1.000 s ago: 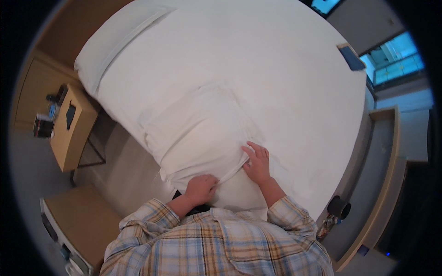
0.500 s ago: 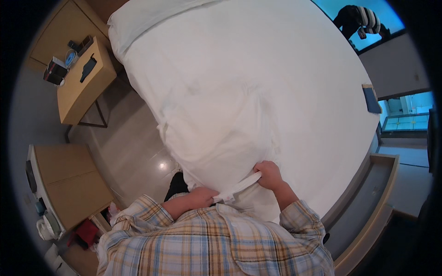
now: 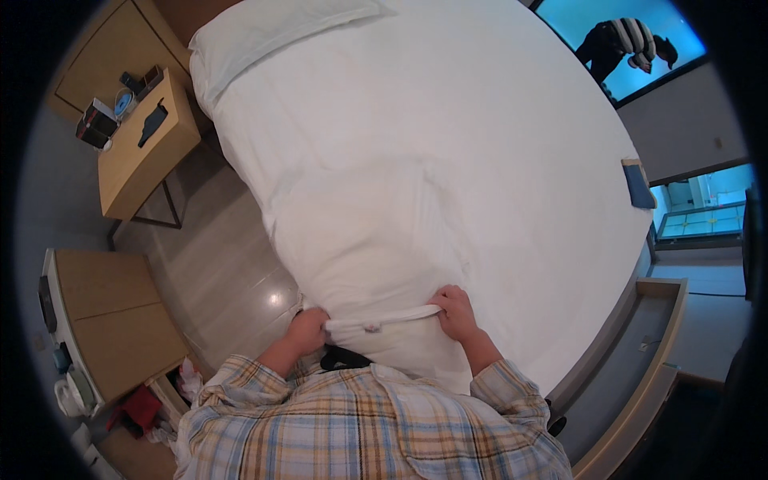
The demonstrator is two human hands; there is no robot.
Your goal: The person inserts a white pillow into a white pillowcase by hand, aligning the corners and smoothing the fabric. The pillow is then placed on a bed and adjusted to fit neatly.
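A plump white pillow in its case (image 3: 360, 232) lies on the near side of the white bed. Its near hem forms a pale band with a small tag at its middle. My left hand (image 3: 309, 330) is closed around the left end of this hem, by the bed's left edge. At the right end, my right hand (image 3: 456, 310) pinches the same hem between thumb and fingers. The band is stretched fairly straight between the two hands. Whatever is inside the case is hidden by the cloth.
Another white pillow (image 3: 280, 36) lies at the bed's far left. A wooden desk (image 3: 152, 160) with small items stands left, and a wooden cabinet (image 3: 112, 312) nearer. A dark blue cloth piece (image 3: 638, 186) is at the bed's right edge. Another person (image 3: 628, 48) bends beyond glass.
My left hand has moved left and up, away from my shirt, drawing the hem straighter and level. My right hand has shifted slightly left. The person behind the glass has changed posture.
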